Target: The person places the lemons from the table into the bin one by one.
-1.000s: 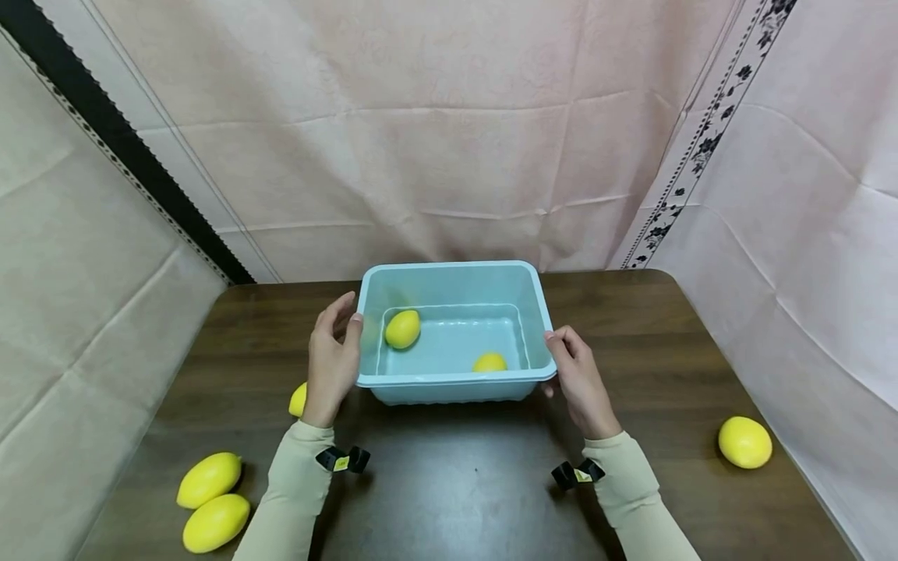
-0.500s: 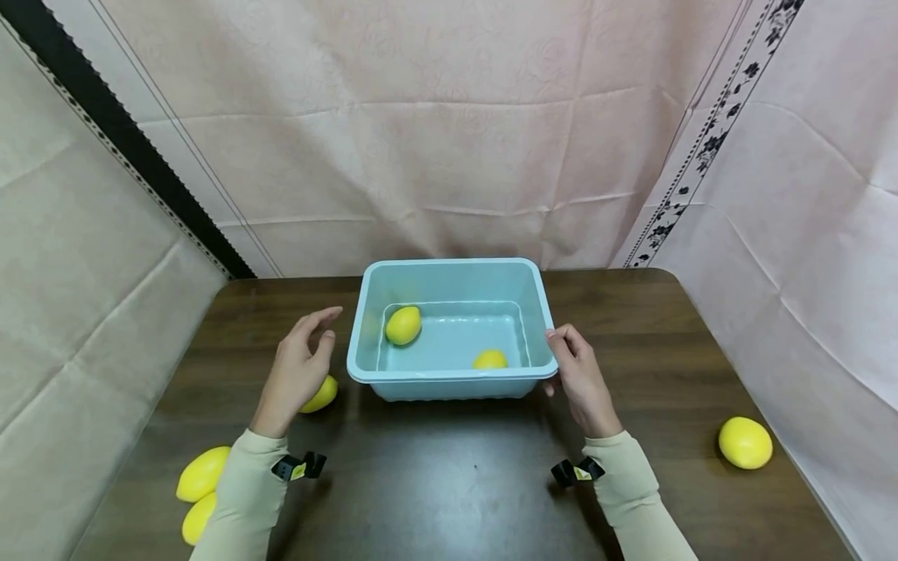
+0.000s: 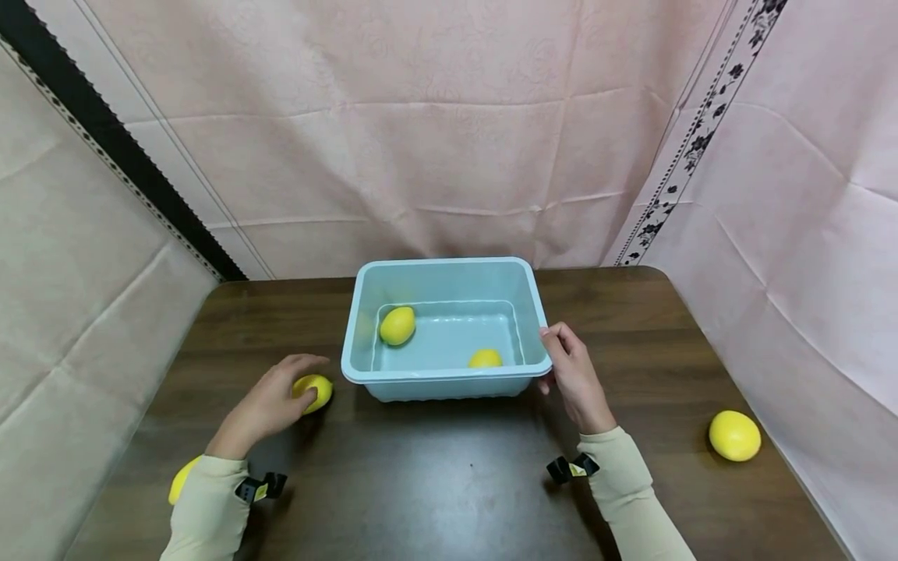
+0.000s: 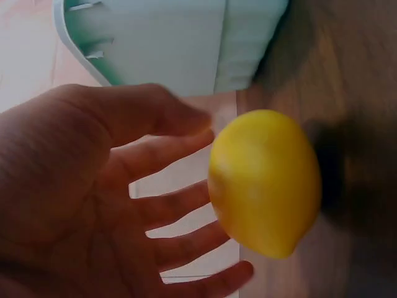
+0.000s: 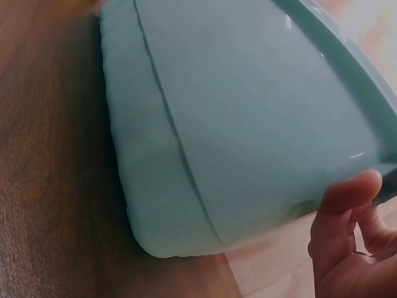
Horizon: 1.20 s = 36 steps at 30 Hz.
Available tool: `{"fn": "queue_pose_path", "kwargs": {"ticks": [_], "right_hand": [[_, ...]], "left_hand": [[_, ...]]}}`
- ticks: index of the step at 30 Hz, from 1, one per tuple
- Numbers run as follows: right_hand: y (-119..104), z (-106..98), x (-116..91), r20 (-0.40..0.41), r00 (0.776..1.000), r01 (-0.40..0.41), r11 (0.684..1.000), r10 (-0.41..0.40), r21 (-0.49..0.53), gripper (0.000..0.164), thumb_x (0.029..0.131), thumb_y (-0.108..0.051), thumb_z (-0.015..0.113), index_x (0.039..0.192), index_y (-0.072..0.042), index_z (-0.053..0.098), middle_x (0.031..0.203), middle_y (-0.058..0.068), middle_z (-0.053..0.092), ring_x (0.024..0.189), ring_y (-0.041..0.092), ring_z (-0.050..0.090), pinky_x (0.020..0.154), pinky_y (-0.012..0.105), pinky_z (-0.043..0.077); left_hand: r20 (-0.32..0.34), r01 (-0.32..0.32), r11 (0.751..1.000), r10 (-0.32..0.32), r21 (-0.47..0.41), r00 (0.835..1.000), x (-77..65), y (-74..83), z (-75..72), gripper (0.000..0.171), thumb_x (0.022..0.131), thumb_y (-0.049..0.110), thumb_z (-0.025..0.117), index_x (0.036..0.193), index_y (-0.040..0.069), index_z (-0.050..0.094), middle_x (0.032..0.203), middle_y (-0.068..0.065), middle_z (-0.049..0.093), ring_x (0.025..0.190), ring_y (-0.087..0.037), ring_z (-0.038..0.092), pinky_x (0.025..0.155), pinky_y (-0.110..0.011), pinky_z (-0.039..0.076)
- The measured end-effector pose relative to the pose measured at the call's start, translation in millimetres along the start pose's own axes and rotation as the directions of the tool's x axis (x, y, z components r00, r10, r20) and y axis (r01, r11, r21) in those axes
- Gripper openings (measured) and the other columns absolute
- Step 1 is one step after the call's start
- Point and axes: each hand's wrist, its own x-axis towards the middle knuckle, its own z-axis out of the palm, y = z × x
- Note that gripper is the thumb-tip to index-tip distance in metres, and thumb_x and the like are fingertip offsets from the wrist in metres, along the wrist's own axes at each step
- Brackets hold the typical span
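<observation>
A light blue plastic basin (image 3: 442,389) stands toward the back of the table, with two yellow lemons inside, one at the left (image 3: 397,326) and one partly hidden behind the front rim (image 3: 486,358). My right hand (image 3: 577,382) pinches the basin's right rim between thumb and fingers; the right wrist view shows the basin's outer wall (image 5: 236,118) beside that hand. Left of the basin, my left hand (image 3: 270,401) reaches around another lemon (image 3: 320,392). In the left wrist view, its fingers (image 4: 180,208) are spread and nearly straight, with fingertips right at the lemon (image 4: 267,183).
A lemon (image 3: 734,435) lies near the table's right edge. Another lemon (image 3: 181,481) is partly covered by my left sleeve (image 3: 206,506). Behind and beside the brown wooden table (image 3: 435,483) hang pale cloth curtains (image 3: 449,156).
My left hand has let go of the basin's left rim and moved left and down to the lemon beside it. The right hand keeps its hold on the basin.
</observation>
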Motion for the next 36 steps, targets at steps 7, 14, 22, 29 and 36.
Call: {"fn": "queue_pose_path", "kwargs": {"ticks": [7, 14, 22, 29, 36], "right_hand": [[0.2, -0.8, -0.6, 0.004, 1.0, 0.013, 1.0, -0.013, 0.006, 0.038, 0.112, -0.038, 0.052, 0.117, 0.0, 0.05, 0.083, 0.007, 0.052, 0.051, 0.015, 0.048, 0.049, 0.025, 0.046], [0.2, -2.8, 0.1, 0.003, 1.0, 0.022, 1.0, -0.022, -0.008, 0.039, 0.112, -0.037, 0.052, 0.114, 0.001, 0.049, 0.079, 0.004, 0.052, 0.048, 0.014, 0.047, 0.047, 0.026, 0.045], [0.0, -1.1, 0.4, 0.007, 1.0, 0.007, 1.0, -0.007, -0.018, 0.036, 0.112, -0.037, 0.052, 0.117, -0.001, 0.051, 0.083, 0.006, 0.052, 0.05, 0.015, 0.048, 0.048, 0.025, 0.046], [-1.7, -1.3, 1.8, -0.001, 1.0, 0.001, 1.0, -0.001, -0.02, 0.035, 0.112, -0.038, 0.051, 0.116, -0.003, 0.051, 0.079, 0.003, 0.054, 0.05, 0.014, 0.049, 0.048, 0.025, 0.046], [-1.6, 0.7, -0.4, -0.006, 0.999, -0.031, 0.999, 0.031, -0.015, 0.033, 0.113, -0.036, 0.051, 0.116, -0.003, 0.05, 0.079, 0.004, 0.055, 0.051, 0.015, 0.049, 0.049, 0.026, 0.047]], "left_hand": [[0.071, 0.016, 0.996, -0.022, 0.083, 0.997, -3.9, -5.4, 6.0, 0.054, 0.094, 0.007, 0.077, 0.145, 0.004, 0.06, 0.15, -0.031, 0.048, 0.129, -0.053, 0.05, 0.101, -0.07, 0.046], [0.072, 0.014, 0.994, -0.021, 0.105, 0.997, -9.0, -4.8, 15.5, 0.067, 0.085, 0.006, 0.087, 0.145, 0.003, 0.059, 0.146, -0.031, 0.051, 0.121, -0.048, 0.057, 0.096, -0.067, 0.051], [0.076, 0.001, 0.994, -0.009, 0.113, 0.997, -6.6, -6.0, 17.5, 0.083, 0.078, 0.004, 0.092, 0.149, -0.006, 0.051, 0.146, -0.032, 0.052, 0.122, -0.048, 0.058, 0.099, -0.065, 0.05], [0.067, 0.006, 0.99, -0.015, 0.141, 0.998, -1.8, -8.5, 18.8, 0.084, 0.076, 0.014, 0.096, 0.146, -0.007, 0.054, 0.14, -0.03, 0.057, 0.111, -0.042, 0.062, 0.095, -0.062, 0.054], [0.009, 0.017, 0.984, -0.019, 0.177, 1.0, -1.8, -10.7, 23.0, 0.079, 0.075, 0.03, 0.094, 0.14, -0.001, 0.061, 0.131, -0.025, 0.062, 0.095, -0.032, 0.065, 0.079, -0.055, 0.059]]}}
